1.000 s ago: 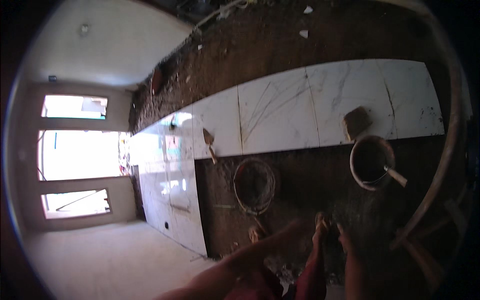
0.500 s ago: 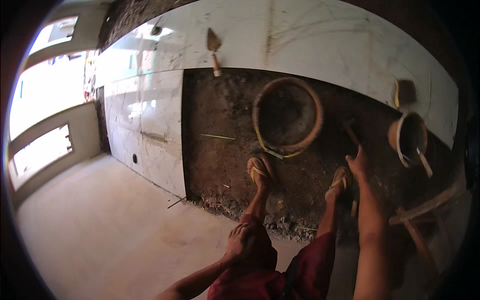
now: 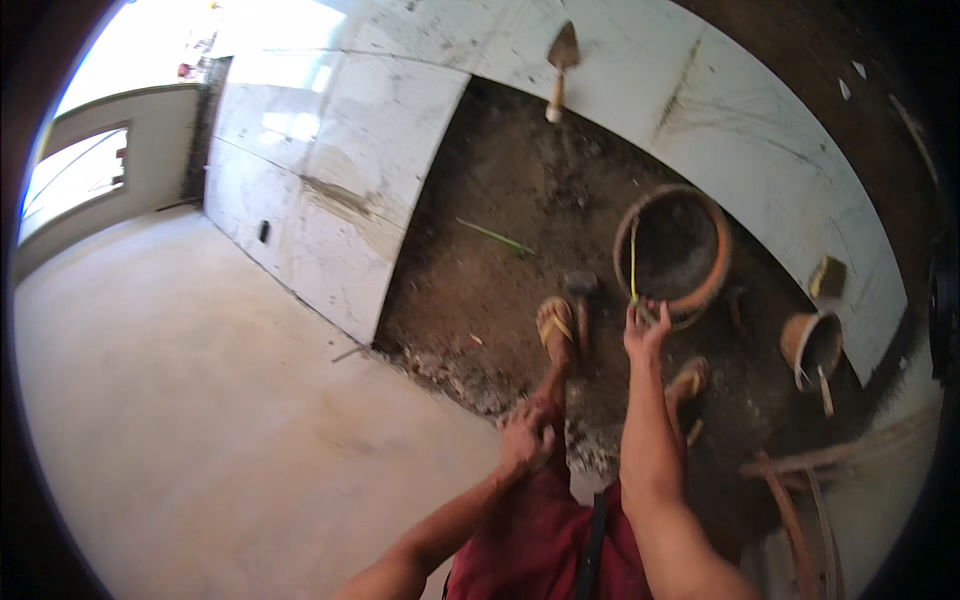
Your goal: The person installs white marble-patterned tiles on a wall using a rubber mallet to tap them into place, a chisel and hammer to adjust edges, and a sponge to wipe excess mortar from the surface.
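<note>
My right hand [image 3: 648,328] reaches to the near rim of a round clay-coloured basin [image 3: 722,262], its fingers closed on a thin yellow strip [image 3: 634,262] that looks like a measuring tape. The strip runs up across the basin's left side. My left hand [image 3: 527,437] lies on my left knee, fingers apart and holding nothing. Beside my left foot rests a dark-headed mallet [image 3: 580,284]. A hammer [image 3: 738,310] lies on the soil just right of the basin, only dimly visible.
Pale marble-look tiles [image 3: 370,130] border the dark soil [image 3: 480,290]. On them lie a trowel [image 3: 563,62] and a sponge [image 3: 828,277]. A small bucket [image 3: 808,345] with a handle sticking out stands at right, near wooden pieces [image 3: 840,458]. A green stick [image 3: 496,236] lies on the soil.
My right hand has left the hammer's handle and moved left to the basin's rim, taking hold of the yellow strip. The view has shifted; my left hand stays on my knee.
</note>
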